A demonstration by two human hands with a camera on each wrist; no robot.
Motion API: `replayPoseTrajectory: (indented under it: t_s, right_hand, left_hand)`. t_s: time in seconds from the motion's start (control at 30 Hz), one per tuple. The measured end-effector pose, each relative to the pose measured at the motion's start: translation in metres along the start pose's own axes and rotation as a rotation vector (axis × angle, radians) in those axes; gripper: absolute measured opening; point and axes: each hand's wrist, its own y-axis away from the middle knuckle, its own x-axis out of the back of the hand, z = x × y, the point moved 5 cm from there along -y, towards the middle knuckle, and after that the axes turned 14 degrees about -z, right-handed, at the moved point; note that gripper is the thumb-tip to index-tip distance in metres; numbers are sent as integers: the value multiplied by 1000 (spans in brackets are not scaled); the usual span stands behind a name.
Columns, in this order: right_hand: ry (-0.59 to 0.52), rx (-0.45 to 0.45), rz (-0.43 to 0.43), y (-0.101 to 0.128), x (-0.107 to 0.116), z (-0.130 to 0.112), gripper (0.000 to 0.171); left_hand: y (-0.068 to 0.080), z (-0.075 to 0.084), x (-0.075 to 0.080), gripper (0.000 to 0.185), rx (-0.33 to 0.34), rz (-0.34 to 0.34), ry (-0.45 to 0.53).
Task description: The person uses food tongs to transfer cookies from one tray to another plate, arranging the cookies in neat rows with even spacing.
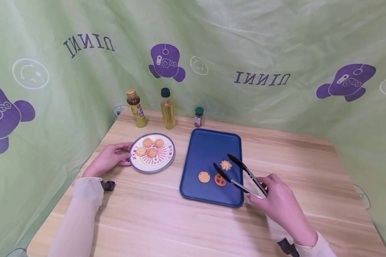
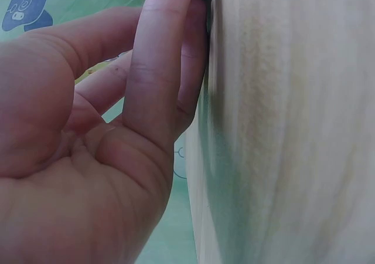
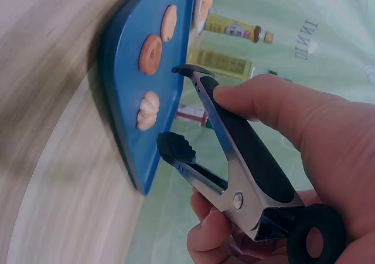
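My left hand [image 1: 110, 157] holds the left rim of a round white plate [image 1: 164, 162], its thumb above the fingers; in the left wrist view the fingers [image 2: 155, 64] lie close along the tabletop. Several swirled cookies [image 1: 152, 152] sit on the plate. My right hand [image 1: 278, 200] grips black-tipped metal tongs [image 1: 249, 175], their arms spread with nothing between the tips. Those tips hover over the right side of a blue tray [image 1: 209, 142]. On it lie a star-shaped cookie [image 1: 226, 165], a brown pretzel-shaped cookie [image 1: 220, 180] and a pale round cookie [image 1: 204, 177].
Along the back of the wooden table [image 1: 141, 221] stand a yellow-labelled bottle [image 1: 137, 110], an oil bottle [image 1: 168, 112] with a dark cap, and a small green-capped jar [image 1: 198, 117]. A green printed curtain [image 1: 260, 43] hangs behind and at both sides.
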Motion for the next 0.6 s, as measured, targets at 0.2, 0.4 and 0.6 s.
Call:
replayPoseTrajectory:
  t_s: [0.2, 0.4, 0.6]
  right_hand:
    - [12, 16, 4, 5, 0, 9, 52]
    - [25, 34, 17, 10, 0, 16, 49]
    - [50, 54, 37, 11, -1, 19, 49]
  left_hand:
    - [0, 1, -1, 65, 1, -7, 20]
    - [2, 3, -1, 66, -6, -9, 35]
    - [2, 3, -2, 65, -3, -5, 38]
